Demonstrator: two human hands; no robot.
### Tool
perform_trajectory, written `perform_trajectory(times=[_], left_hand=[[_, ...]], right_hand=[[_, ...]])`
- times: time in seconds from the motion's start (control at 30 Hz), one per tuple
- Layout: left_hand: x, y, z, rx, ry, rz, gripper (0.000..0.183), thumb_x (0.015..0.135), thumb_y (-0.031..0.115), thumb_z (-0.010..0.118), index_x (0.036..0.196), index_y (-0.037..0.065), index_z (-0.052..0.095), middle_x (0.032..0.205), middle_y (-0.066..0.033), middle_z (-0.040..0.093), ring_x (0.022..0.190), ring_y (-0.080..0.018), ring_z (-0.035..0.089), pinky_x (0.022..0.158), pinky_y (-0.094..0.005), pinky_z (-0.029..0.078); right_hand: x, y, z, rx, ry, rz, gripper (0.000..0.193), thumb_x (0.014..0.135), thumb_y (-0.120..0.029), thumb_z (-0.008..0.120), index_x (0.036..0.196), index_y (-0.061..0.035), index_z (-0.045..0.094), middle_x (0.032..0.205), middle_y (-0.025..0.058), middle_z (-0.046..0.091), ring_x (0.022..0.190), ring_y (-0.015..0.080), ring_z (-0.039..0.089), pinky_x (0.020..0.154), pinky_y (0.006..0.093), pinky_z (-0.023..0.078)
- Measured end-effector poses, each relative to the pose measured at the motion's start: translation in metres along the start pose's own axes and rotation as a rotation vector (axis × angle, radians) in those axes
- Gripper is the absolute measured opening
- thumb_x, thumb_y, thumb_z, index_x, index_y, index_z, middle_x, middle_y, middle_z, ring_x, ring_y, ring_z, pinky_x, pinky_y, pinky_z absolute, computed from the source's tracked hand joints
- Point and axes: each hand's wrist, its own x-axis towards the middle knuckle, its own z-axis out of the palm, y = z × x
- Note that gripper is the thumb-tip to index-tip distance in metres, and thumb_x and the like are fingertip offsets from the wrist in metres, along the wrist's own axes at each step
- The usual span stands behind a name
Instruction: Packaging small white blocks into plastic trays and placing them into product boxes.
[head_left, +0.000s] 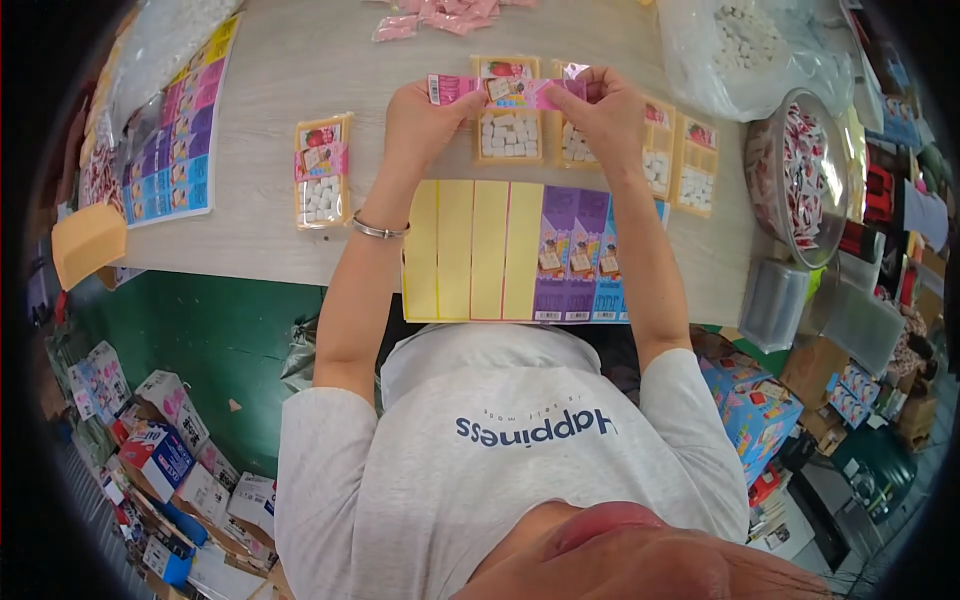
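Observation:
My left hand [425, 128] and my right hand [608, 122] stretch a pink printed sticker strip [512, 92] between them, each pinching one end. The strip lies across the middle of a yellow plastic tray [509, 160]; whether it touches the tray I cannot tell. Small white marshmallow-like pieces [512, 132] fill the tray's near compartment, and a pink packet shows in the far one. A second filled tray lies partly under my right hand. Near my body, a sticker sheet [455, 250] has bare yellow backing on its left and purple and blue strips [572, 235] on its right.
Left of my forearm lies a labelled tray [323, 219]; more filled trays [695, 206] sit right. A steel bowl [752, 165] of red-and-white packets, a plastic bag [690, 60] of white pieces, pink packets [450, 12], another sticker sheet [180, 150] and stacked yellow trays [90, 245] surround them.

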Motion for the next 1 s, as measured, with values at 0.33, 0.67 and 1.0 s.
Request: perform_trajectory(times=[0.33,0.67,1.0], left_hand=[[0.000,0.015,0.023,0.461,0.158,-0.059,0.033,0.078,0.035,0.079,0.085,0.004,0.074,0.082,-0.0154,0.073,0.083,-0.0356,0.071,0.073,-0.0450,0.054],[-0.005,0.001,0.042,0.147,0.203,0.003,0.036,0.076,0.032,0.081,0.094,0.002,0.071,0.099,-0.0178,0.072,0.086,-0.0323,0.071,0.076,-0.0426,0.055],[-0.082,0.005,0.015,-1.001,-0.304,-0.129,0.033,0.093,0.007,0.069,0.124,0.000,0.060,0.110,-0.0069,0.070,0.094,-0.0155,0.069,0.084,-0.0299,0.058]], right_hand=[[-0.002,-0.013,0.019,-0.573,0.132,-0.249,0.032,0.076,-0.021,0.083,0.093,-0.0031,0.062,0.082,0.0146,0.070,0.078,0.0342,0.068,0.073,0.0438,0.053],[-0.006,-0.017,0.016,-0.578,0.138,-0.221,0.030,0.076,-0.013,0.081,0.096,-0.0035,0.060,0.082,0.0161,0.069,0.079,0.0386,0.067,0.071,0.0471,0.051],[-0.051,-0.032,-0.039,0.795,-0.377,0.197,0.032,0.087,-0.015,0.078,0.110,0.0002,0.062,0.096,0.0047,0.071,0.080,0.0107,0.067,0.067,0.0238,0.053]])
